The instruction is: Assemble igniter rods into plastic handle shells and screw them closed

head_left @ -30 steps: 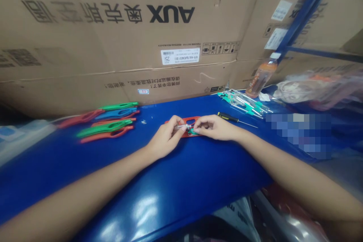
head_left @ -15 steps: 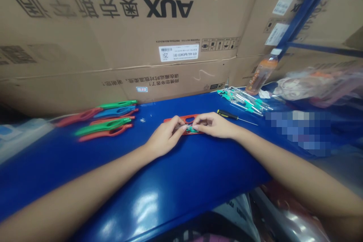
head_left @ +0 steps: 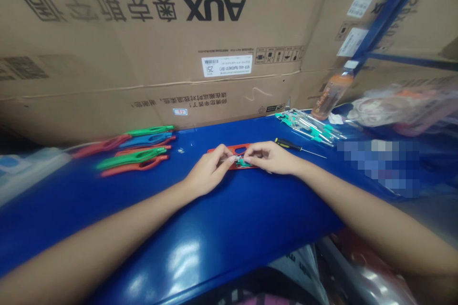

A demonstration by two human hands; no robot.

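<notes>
Left hand (head_left: 210, 171) is pinching a metal piece (head_left: 238, 157) over a red handle (head_left: 234, 147) on the table (head_left: 246, 214); right hand (head_left: 274, 158) is bunching narrow alongside, hold unclear. Screwdriver (head_left: 288, 144) and rods (head_left: 312, 127) are lying right, other handles (head_left: 119, 161) left.

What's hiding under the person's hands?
An orange-red piece peeks out under the left hand and right hand, with a small green part between them. The hands cover the rest, so I can't tell what's hidden there.

I see one handle (head_left: 232, 149) on the remote table (head_left: 214, 228) between left hand (head_left: 205, 171) and right hand (head_left: 274, 158), more handles (head_left: 123, 158) leftward, screwdriver (head_left: 288, 144) and rods (head_left: 309, 128) rightward, a bottle (head_left: 331, 97) behind the rods, a box (head_left: 143, 47) behind the table.
</notes>
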